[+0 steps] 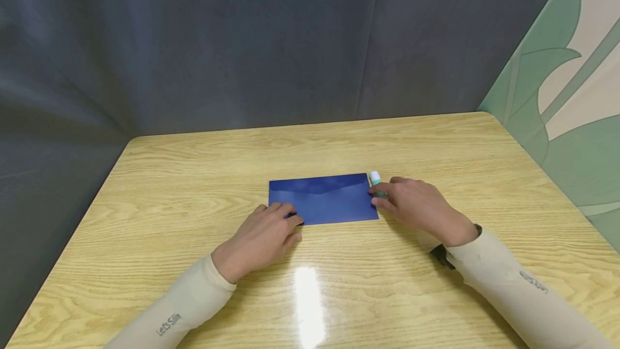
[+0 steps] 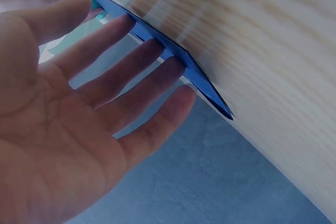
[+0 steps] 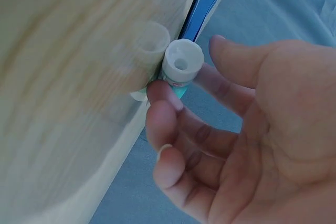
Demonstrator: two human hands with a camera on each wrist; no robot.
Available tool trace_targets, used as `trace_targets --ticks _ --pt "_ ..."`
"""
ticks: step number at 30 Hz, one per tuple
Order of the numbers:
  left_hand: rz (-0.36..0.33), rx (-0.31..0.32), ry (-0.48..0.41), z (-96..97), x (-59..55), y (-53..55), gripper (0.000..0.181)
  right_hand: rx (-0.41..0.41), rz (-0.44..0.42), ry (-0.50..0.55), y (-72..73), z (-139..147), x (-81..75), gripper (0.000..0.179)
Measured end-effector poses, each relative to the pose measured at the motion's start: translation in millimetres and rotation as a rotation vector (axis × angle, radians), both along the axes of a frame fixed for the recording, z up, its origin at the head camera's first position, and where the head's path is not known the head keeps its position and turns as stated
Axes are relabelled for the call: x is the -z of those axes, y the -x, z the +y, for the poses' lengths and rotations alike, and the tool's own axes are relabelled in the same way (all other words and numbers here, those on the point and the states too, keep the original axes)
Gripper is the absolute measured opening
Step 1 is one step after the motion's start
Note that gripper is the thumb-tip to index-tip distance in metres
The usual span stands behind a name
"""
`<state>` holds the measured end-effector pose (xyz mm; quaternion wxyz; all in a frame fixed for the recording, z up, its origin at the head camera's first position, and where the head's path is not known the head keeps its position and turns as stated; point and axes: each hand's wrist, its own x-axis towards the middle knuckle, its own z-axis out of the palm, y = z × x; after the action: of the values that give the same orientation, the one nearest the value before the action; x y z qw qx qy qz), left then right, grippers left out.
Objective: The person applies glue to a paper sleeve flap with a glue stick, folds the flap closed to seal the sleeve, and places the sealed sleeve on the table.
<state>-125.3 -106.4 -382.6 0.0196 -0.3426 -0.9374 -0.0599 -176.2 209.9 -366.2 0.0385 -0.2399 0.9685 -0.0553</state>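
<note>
A dark blue envelope point(image 1: 334, 206) lies on the wooden table, its pointed flap edge facing up along the far side. My left hand point(image 1: 268, 233) rests its fingertips on the envelope's near left corner; the left wrist view shows those fingers point(image 2: 113, 45) spread and nearly straight. Just off the envelope's right edge lies a small glue stick point(image 1: 375, 177), white at the end and teal on the body. My right hand point(image 1: 418, 203) is over it, index finger across its body. In the right wrist view, the thumb stands apart from the glue stick's white end point(image 3: 181, 61).
The wood-grain table point(image 1: 194, 176) has a bright glare patch near its front. A dark curtain point(image 1: 252, 42) hangs behind it and on the left. At the right stands a panel point(image 1: 571, 96) with green leaf shapes.
</note>
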Motion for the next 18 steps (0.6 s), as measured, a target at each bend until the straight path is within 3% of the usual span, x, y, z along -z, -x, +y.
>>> trace_targets --ticks 18 --pt "0.004 0.001 -0.002 -1.7 1.0 -0.6 0.028 0.021 0.043 0.007 -12.0 4.2 -1.8 0.039"
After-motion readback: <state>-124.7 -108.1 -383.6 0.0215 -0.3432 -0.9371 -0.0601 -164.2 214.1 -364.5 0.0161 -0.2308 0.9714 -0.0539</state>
